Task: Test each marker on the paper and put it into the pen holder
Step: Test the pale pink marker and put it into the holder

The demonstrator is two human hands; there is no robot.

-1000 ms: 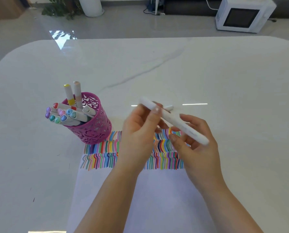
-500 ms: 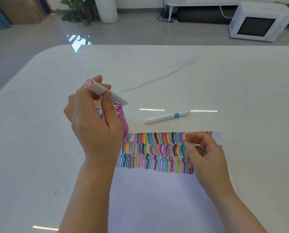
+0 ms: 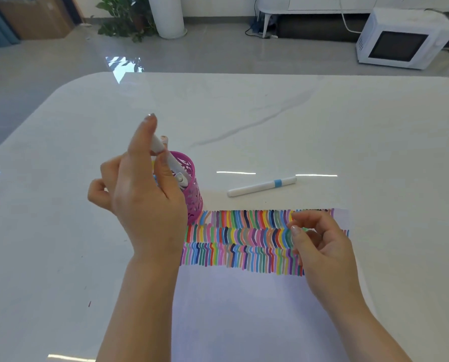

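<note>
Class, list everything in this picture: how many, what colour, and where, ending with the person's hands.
table: one, white marbled, under everything.
paper: one, white with rows of coloured strokes, near edge of table.
pen holder: one, magenta, at the paper's far left corner.
held marker: one, white, tilted into the pen holder.
loose marker: one, white with blue band, lying beyond the paper.
stored markers: count hidden, peach cap showing above the pen holder.
microwave: one, white, on floor, far right.
plant: one, green, on floor, far left.
left hand: one, pinches the held marker.
right hand: one, loosely curled, empty, over the strokes.
</note>
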